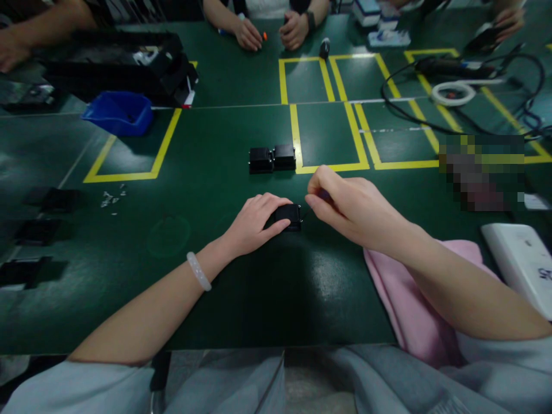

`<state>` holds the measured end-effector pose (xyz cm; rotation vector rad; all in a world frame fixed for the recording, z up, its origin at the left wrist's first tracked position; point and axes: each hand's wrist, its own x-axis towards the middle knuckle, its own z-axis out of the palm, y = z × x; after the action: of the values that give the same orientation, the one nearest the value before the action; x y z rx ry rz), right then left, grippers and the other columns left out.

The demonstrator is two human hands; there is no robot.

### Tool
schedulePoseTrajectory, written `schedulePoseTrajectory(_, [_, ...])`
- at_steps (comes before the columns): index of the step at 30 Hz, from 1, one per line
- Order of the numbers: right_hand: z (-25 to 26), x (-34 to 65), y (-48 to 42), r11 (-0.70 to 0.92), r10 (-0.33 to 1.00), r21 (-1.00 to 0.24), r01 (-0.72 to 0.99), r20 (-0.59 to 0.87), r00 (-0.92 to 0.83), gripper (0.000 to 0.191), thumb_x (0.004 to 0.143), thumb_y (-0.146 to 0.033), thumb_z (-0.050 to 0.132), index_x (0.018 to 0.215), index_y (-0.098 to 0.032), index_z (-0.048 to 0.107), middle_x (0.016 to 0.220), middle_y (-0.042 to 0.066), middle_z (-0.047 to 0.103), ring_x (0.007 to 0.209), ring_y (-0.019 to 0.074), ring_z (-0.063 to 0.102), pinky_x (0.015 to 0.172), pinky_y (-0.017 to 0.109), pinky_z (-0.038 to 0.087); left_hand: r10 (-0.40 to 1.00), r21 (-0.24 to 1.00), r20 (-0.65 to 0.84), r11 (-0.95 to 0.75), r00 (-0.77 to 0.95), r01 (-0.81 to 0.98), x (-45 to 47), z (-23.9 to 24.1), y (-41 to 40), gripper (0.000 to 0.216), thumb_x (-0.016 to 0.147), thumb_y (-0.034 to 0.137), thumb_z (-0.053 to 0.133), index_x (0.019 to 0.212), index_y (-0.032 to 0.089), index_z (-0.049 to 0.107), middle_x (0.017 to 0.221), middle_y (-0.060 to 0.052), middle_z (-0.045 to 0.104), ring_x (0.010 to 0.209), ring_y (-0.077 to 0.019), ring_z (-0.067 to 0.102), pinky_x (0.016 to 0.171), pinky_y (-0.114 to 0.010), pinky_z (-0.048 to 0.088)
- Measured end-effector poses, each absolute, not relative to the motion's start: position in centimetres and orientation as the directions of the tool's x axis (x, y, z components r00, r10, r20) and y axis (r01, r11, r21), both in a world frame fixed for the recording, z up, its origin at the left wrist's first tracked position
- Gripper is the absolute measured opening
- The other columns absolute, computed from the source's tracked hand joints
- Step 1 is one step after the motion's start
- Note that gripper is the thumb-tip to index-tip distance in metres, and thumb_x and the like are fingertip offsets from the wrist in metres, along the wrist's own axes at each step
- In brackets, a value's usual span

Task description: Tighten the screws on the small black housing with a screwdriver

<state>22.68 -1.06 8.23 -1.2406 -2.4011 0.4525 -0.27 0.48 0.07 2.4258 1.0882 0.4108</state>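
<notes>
Surface point(259, 299): dark green, with rectangles of yellow lines point(332, 168). Block point(294, 214): black. Left of block: blue bin point(116, 122). Right of block: pink cloth point(416, 307), white case point(515, 253).

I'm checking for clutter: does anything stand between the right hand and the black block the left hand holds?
Nothing visible blocks it. Only what seems a thin tool, held in the right hand, points toward the black block.

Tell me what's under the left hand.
A small black rectangular part shows its right end; the left hand covers its left side, so that portion cannot be seen.
</notes>
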Motion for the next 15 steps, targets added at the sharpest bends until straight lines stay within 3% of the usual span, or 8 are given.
schedulePoseTrajectory(3, [8.06, 22.71, -0.94, 0.553, 0.826, -0.473, 0.686, 0.200, -0.527, 0.013, 0.096, -0.033, 0.043, 0.090, -0.021, 0.043, 0.070, -0.003, 0.051, 0.058, 0.0096, 0.045, 0.057, 0.025, 0.030, 0.762, 0.504, 0.085, -0.589, 0.642, 0.632, -0.27, 0.02, 0.49, 0.042, 0.101, 0.050, 0.039, 0.128, 0.021, 0.051, 0.121, -0.007, 0.059, 0.107, -0.0248, 0.052, 0.092, -0.039, 0.038])
schedulePoseTrajectory(6, [7.90, 22.82, -0.79, 0.529, 0.843, -0.488, 0.694, 0.208, -0.496, 0.006, 0.094, -0.026, 0.042, 0.097, -0.020, 0.043, 0.077, -0.001, 0.056, 0.061, 0.0101, 0.051, 0.059, 0.025, 0.032, 0.763, 0.503, 0.083, -0.588, 0.642, 0.634, -0.25, 0.05, 0.48, 0.041, 0.101, 0.049, 0.039, 0.129, 0.022, 0.051, 0.122, -0.007, 0.058, 0.109, -0.0249, 0.052, 0.093, -0.039, 0.037])
schedulePoseTrajectory(9, [7.90, 22.96, -0.71, 0.508, 0.858, -0.480, 0.715, 0.216, -0.465, 0.011, 0.091, -0.022, 0.043, 0.102, -0.020, 0.043, 0.082, 0.001, 0.059, 0.065, 0.0112, 0.055, 0.060, 0.025, 0.034, 0.764, 0.501, 0.076, -0.585, 0.641, 0.638, -0.22, 0.09, 0.46, 0.041, 0.101, 0.049, 0.039, 0.130, 0.022, 0.051, 0.122, -0.007, 0.058, 0.109, -0.0248, 0.052, 0.093, -0.038, 0.038])
schedulePoseTrajectory(15, [8.00, 23.11, -0.56, 0.547, 0.834, -0.458, 0.701, 0.227, -0.502, 0.012, 0.095, -0.032, 0.045, 0.090, -0.021, 0.046, 0.068, -0.004, 0.052, 0.056, 0.0097, 0.048, 0.057, 0.025, 0.030, 0.759, 0.501, 0.079, -0.591, 0.646, 0.633, -0.22, 0.04, 0.49, 0.043, 0.101, 0.050, 0.038, 0.129, 0.021, 0.051, 0.122, -0.007, 0.059, 0.109, -0.0252, 0.052, 0.094, -0.039, 0.038])
